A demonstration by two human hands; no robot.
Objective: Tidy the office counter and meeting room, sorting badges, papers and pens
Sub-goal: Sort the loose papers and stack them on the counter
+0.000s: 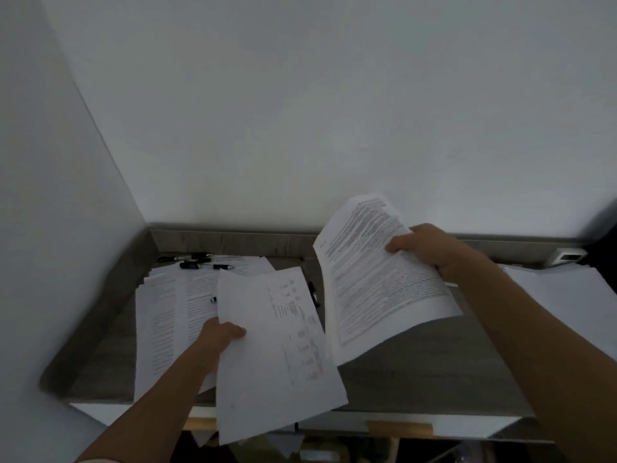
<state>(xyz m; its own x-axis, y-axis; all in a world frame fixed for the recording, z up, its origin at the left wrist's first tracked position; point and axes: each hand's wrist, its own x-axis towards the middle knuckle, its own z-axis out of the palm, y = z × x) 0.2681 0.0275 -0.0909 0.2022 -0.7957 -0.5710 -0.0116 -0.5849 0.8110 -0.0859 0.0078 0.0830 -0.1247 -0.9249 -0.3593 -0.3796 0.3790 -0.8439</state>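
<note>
My left hand [222, 332] pinches a white printed sheet [277, 349] at its left edge and holds it above the grey counter [434, 372]. My right hand [430, 248] grips a thicker stack of printed papers [377, 279] at its upper right edge, lifted and curling downward. More printed papers [173, 315] lie spread on the counter's left part, under my left arm. Several black pens [197, 259] lie at the back left near the wall, and another pen [312, 292] shows between the two held papers.
The counter sits in a corner with white walls at left and back and a low grey upstand. A blank white sheet [564, 295] lies at the right. A small white device [567, 255] rests at the back right. Clutter shows below the counter's front edge.
</note>
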